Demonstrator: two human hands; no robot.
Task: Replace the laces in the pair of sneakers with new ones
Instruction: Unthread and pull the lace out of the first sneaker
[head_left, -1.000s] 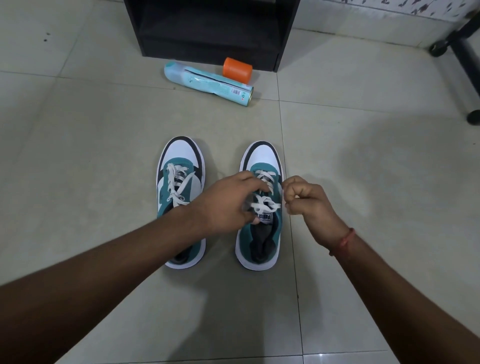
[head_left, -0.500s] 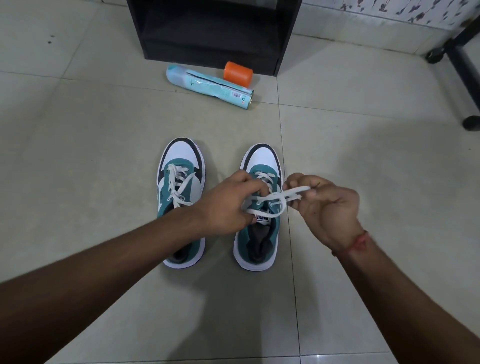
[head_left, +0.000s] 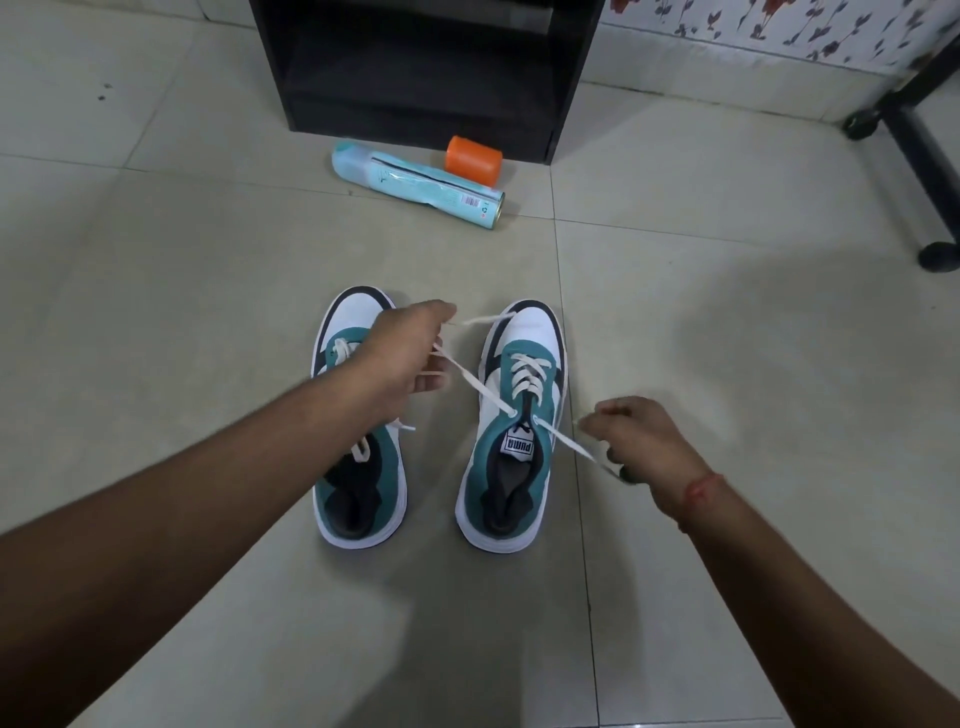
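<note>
Two teal, white and black low-top sneakers side by side on a pale tiled floor (head_left: 727, 519), toes pointing away, heels toward the camera. Right sneaker (head_left: 514, 426): white toe box with black trim, teal eyestay and collar, dark lining, white sole rim, tongue label reading PUMA. White flat lace (head_left: 524, 376) crossed through the lower eyelets, undone at the top, both free ends drawn out taut to either side. Left end running from the top left eyelet up to the left hand (head_left: 405, 358), pinched between curled fingers and thumb, tip poking out toward the toe. Right end running from the top right eyelet out to the right hand (head_left: 636, 441), fingers curled around it, beside the shoe's collar; red thread (head_left: 698, 491) on that wrist. Left sneaker (head_left: 358, 493): same colours, front half hidden under the left forearm, white lace loose and lying across the opening. Farther back on the floor, a pale blue spray can (head_left: 415, 182) lying on its side, an orange cap (head_left: 472, 160) just beside it, both in front of a black cabinet (head_left: 426, 67). Black furniture leg (head_left: 919, 150) at far right.
</note>
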